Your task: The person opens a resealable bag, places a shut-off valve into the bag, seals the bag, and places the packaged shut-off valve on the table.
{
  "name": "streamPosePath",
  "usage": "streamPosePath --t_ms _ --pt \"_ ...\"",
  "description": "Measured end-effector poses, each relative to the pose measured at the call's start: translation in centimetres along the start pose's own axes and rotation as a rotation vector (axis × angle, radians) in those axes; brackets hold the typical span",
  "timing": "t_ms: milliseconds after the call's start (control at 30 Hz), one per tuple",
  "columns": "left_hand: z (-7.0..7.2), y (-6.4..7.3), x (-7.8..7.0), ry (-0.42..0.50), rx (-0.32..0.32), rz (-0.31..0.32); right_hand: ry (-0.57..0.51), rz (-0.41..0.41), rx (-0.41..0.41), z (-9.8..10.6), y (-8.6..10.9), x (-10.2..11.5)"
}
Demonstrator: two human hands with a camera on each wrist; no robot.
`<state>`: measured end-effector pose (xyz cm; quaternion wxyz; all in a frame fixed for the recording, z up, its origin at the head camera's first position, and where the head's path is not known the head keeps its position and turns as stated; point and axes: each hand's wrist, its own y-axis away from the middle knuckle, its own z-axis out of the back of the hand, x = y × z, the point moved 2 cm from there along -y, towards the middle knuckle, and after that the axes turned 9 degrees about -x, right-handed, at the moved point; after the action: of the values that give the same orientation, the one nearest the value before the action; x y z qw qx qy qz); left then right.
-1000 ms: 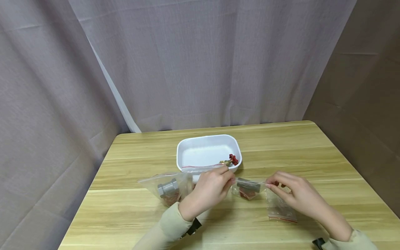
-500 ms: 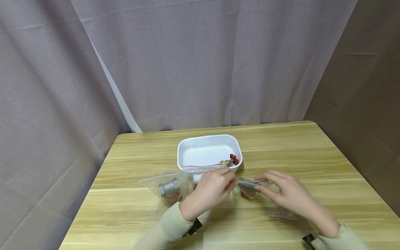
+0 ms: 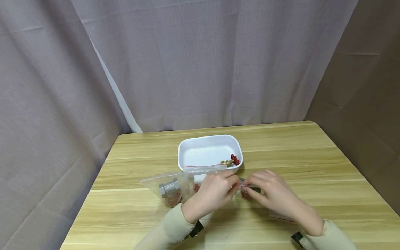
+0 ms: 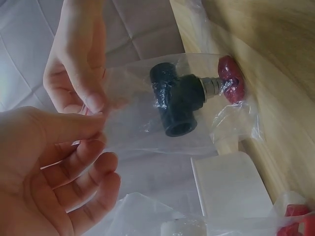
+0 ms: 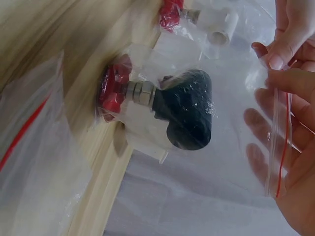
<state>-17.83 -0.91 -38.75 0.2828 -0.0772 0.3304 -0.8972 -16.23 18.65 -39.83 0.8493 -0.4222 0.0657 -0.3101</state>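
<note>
A clear zip-lock bag (image 5: 236, 162) with a red seal line holds a dark pipe valve (image 4: 172, 93) that has a red handle (image 4: 231, 81). The valve hangs low in the bag, handle end down at the table. My left hand (image 3: 215, 189) pinches the bag's top edge between thumb and forefinger, its other fingers loosely bent. Right beside it, my right hand (image 3: 272, 191) pinches the same sealing strip, thumb and fingertips meeting the left ones. In the head view the two hands cover most of this bag.
Behind the hands stands a white tray (image 3: 206, 139) with a brass valve (image 3: 227, 162) in it. Bagged grey (image 3: 169, 188) and white (image 3: 199, 178) valves stand to the left. Another zip-lock bag (image 5: 39, 147) lies at the right, partly under the right arm. Curtains rise behind the table.
My right hand has slid leftward along the bag's top edge, from its right end to beside my left hand. The left hand has stayed nearly in place, still pinching.
</note>
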Motion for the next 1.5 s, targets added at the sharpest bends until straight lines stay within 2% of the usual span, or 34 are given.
streamPosePath --t_ms 133,600,733,1067,1300,1500 --pt "-0.02 0.17 -0.07 0.009 0.003 0.0 -0.002 0.028 -0.004 -0.34 0.12 0.1" --pt "-0.07 0.33 -0.28 0.0 0.045 -0.014 0.007 0.017 0.018 -0.34 0.19 0.35" --pt "-0.18 0.41 -0.29 -0.006 0.046 -0.017 0.017 0.007 0.04 -0.31 0.28 0.46" --pt "-0.17 0.56 -0.35 -0.009 0.039 -0.025 0.036 0.03 0.016 -0.21 0.36 0.57" --pt "-0.09 0.6 -0.29 -0.018 0.04 -0.017 0.032 -0.002 0.065 0.02 0.53 0.27" --pt "0.01 0.66 -0.14 -0.021 0.039 -0.011 0.056 -0.003 0.066 0.05 0.63 0.1"
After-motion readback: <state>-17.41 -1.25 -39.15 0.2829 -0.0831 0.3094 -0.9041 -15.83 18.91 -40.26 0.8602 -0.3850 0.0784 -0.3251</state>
